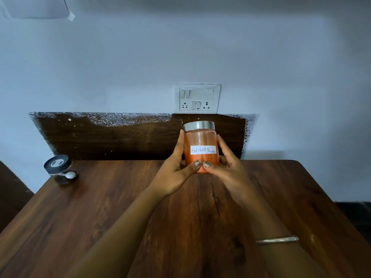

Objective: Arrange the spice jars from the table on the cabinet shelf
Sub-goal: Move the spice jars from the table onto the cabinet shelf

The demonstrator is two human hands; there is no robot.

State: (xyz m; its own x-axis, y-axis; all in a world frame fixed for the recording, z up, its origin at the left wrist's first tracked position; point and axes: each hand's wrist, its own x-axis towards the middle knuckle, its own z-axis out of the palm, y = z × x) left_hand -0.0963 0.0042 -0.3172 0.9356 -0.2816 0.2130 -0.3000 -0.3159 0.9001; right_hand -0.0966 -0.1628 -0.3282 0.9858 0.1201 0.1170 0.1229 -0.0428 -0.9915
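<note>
1. The red chilli powder jar (201, 137) is upright over the far side of the table (120, 207); whether its base touches the wood cannot be told.
2. Your left hand (176, 169) and right hand (228, 167) clasp its sides, fingers curled round it, thumbs meeting on its front.
3. A dark-lidded jar (59, 169) stands at the far left corner.

Your red chilli powder jar (201, 157) shows orange-red through clear glass, under a brushed silver lid (199, 125). Its white label (203, 150) carries black handwriting. Your table (100, 207) is dark reddish-brown with streaky wood grain and 1 black crack-like line. The small jar (58, 169) is dark, its top black with a white mark. The wall panel (120, 137) is dark brown, speckled white along its top edge. The switchboard (197, 98) is white, the wall (200, 47) is pale blue-grey, and your bangle (277, 240) is silver.
</note>
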